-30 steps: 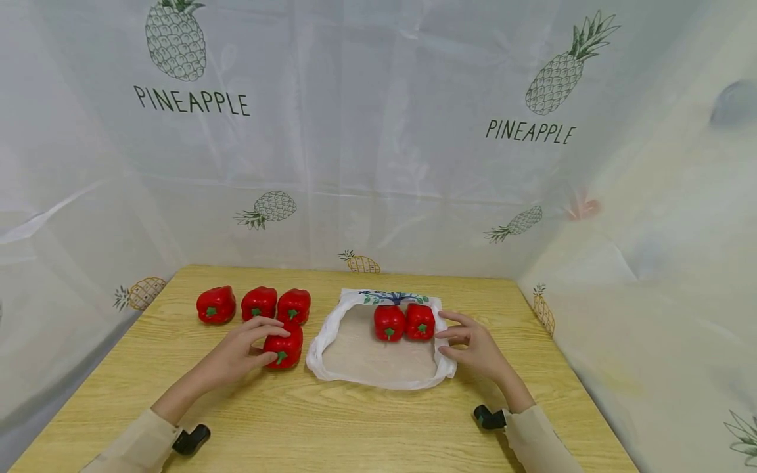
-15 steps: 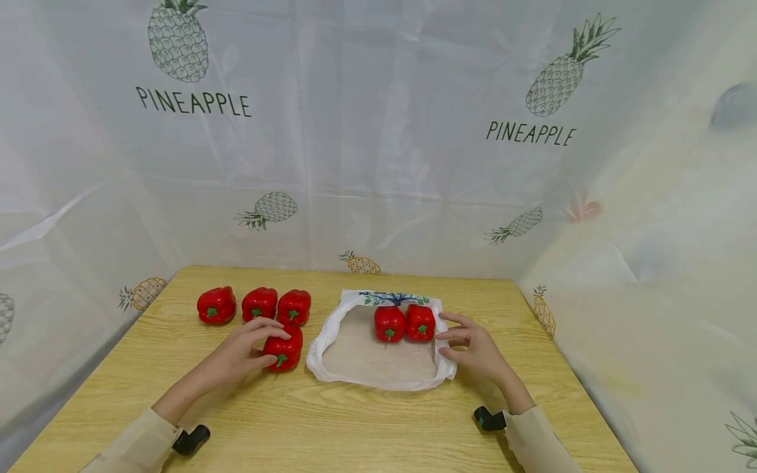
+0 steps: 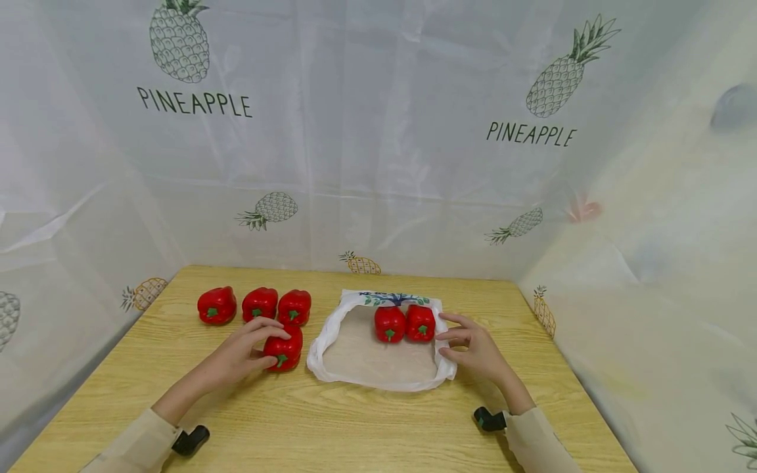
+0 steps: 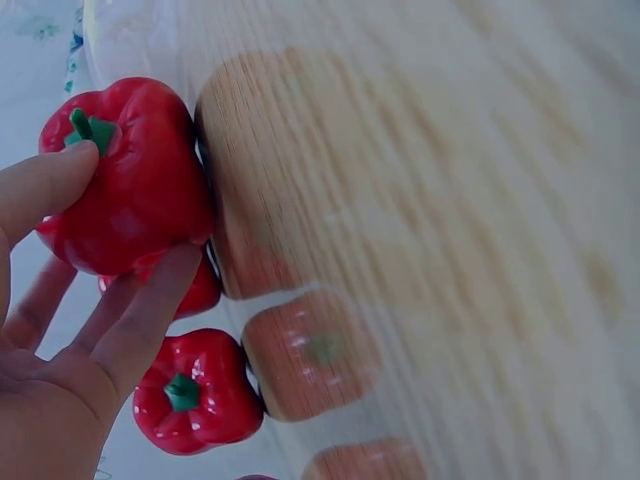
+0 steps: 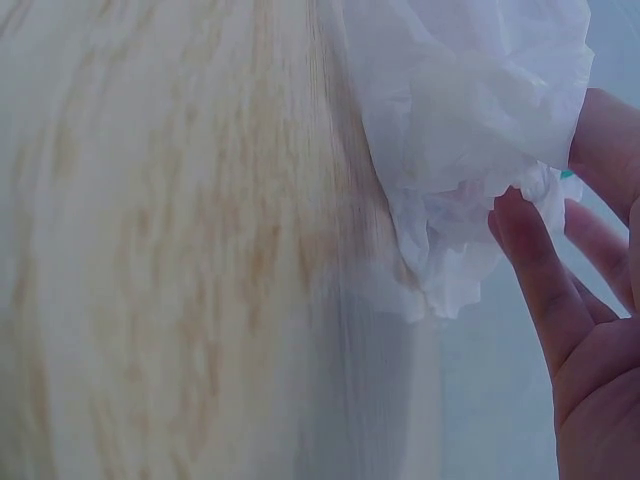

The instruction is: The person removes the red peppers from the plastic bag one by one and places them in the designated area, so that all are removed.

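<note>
In the head view, my left hand (image 3: pixel 245 351) is at a red bell pepper (image 3: pixel 286 351) with a green stem, the nearest of the group on the left. Seen from the left wrist, the thumb (image 4: pixel 60 185) lies by the stem and the fingers curve around the pepper's other side. My right hand (image 3: pixel 473 348) is at the right side of a white plastic bag (image 3: pixel 322 348), its fingers spread and lightly bent, fingertips touching the rim. The bag lies with its mouth wide. Two red bell peppers, one left (image 3: pixel 390 324) and one right (image 3: pixel 420 323), sit together at its back.
Behind the left hand three more red bell peppers stand in a row, one far left (image 3: pixel 216 305), one mid (image 3: pixel 259 304) and one right (image 3: pixel 294 307). All rests on a wood-grain table (image 3: pixel 331 433). A pineapple-print sheet (image 3: pixel 378 151) hangs around the table's back and sides.
</note>
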`<action>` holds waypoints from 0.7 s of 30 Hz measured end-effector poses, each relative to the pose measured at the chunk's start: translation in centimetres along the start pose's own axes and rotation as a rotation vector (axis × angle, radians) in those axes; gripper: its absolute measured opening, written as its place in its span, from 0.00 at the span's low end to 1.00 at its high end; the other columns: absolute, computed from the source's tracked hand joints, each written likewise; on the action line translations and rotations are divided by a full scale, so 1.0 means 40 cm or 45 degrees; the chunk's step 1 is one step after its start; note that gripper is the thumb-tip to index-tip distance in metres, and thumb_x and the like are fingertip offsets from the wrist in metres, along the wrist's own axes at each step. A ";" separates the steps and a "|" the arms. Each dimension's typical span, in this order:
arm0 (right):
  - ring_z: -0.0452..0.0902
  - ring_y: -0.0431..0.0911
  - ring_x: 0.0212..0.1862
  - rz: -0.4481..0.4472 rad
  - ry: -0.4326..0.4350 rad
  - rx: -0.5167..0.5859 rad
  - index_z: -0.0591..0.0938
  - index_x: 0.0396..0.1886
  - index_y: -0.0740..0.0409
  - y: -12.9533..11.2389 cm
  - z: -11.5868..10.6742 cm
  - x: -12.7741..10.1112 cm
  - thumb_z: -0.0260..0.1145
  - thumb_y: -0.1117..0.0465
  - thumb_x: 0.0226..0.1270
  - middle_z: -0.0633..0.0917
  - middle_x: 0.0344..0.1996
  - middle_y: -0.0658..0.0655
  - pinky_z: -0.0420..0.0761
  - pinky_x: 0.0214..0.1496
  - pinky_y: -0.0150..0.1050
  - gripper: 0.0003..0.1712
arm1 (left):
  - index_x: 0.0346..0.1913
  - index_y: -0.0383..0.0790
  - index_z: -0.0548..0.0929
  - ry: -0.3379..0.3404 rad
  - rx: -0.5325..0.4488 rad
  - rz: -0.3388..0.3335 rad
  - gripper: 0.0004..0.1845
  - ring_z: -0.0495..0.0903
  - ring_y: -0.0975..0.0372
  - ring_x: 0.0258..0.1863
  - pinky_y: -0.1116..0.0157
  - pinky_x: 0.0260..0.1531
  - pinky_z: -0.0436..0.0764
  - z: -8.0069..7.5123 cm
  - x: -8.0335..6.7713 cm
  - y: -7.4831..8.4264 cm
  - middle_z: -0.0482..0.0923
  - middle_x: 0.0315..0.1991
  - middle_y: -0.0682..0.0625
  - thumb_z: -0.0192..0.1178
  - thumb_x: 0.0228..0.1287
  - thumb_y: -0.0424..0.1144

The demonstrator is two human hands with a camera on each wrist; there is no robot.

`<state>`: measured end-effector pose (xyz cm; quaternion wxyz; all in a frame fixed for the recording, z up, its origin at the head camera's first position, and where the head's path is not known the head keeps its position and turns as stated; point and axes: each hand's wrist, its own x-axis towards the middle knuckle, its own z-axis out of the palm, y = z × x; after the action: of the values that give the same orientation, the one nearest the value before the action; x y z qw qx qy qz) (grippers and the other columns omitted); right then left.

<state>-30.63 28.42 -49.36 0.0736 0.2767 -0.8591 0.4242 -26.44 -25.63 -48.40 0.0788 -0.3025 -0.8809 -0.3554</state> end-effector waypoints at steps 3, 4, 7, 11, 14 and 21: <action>0.87 0.55 0.54 0.001 0.001 0.000 0.93 0.48 0.60 0.000 0.000 -0.001 0.80 0.68 0.63 0.77 0.72 0.63 0.90 0.52 0.45 0.14 | 0.61 0.54 0.85 -0.009 -0.010 0.008 0.28 0.79 0.54 0.60 0.68 0.48 0.88 -0.002 0.000 0.002 0.76 0.65 0.46 0.76 0.61 0.28; 0.87 0.55 0.54 0.002 0.001 0.001 0.93 0.48 0.60 0.000 0.000 -0.001 0.80 0.68 0.63 0.77 0.72 0.63 0.90 0.53 0.45 0.14 | 0.62 0.54 0.84 -0.015 -0.017 0.009 0.28 0.79 0.53 0.60 0.68 0.48 0.88 -0.004 -0.001 0.003 0.75 0.65 0.46 0.76 0.61 0.28; 0.87 0.56 0.54 -0.001 -0.002 0.005 0.93 0.48 0.61 -0.002 0.001 -0.002 0.80 0.69 0.62 0.76 0.72 0.64 0.90 0.53 0.45 0.14 | 0.65 0.52 0.83 -0.034 -0.033 0.011 0.30 0.80 0.51 0.60 0.65 0.48 0.89 -0.008 -0.002 0.007 0.75 0.66 0.46 0.76 0.61 0.29; 0.87 0.56 0.55 -0.004 -0.002 0.010 0.93 0.48 0.61 -0.003 0.001 -0.004 0.80 0.69 0.62 0.76 0.72 0.64 0.90 0.53 0.45 0.14 | 0.67 0.52 0.82 -0.040 -0.009 0.005 0.31 0.81 0.50 0.59 0.57 0.48 0.90 -0.015 -0.006 0.016 0.74 0.67 0.47 0.77 0.62 0.31; 0.87 0.56 0.55 -0.003 -0.002 0.012 0.93 0.48 0.60 -0.002 0.002 -0.003 0.80 0.69 0.62 0.76 0.72 0.64 0.90 0.53 0.44 0.14 | 0.67 0.53 0.82 -0.011 0.079 0.015 0.32 0.81 0.51 0.59 0.54 0.50 0.90 -0.020 -0.008 0.025 0.74 0.68 0.46 0.78 0.61 0.32; 0.87 0.55 0.55 0.002 -0.006 0.011 0.93 0.48 0.59 0.002 0.001 -0.003 0.80 0.69 0.63 0.76 0.73 0.63 0.90 0.53 0.45 0.14 | 0.65 0.52 0.85 0.141 0.305 0.111 0.33 0.76 0.53 0.66 0.53 0.54 0.88 -0.038 0.003 0.049 0.77 0.66 0.49 0.82 0.55 0.32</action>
<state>-30.59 28.47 -49.48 0.0702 0.2774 -0.8577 0.4273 -25.50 -25.49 -46.13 0.1784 -0.3088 -0.8973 -0.2600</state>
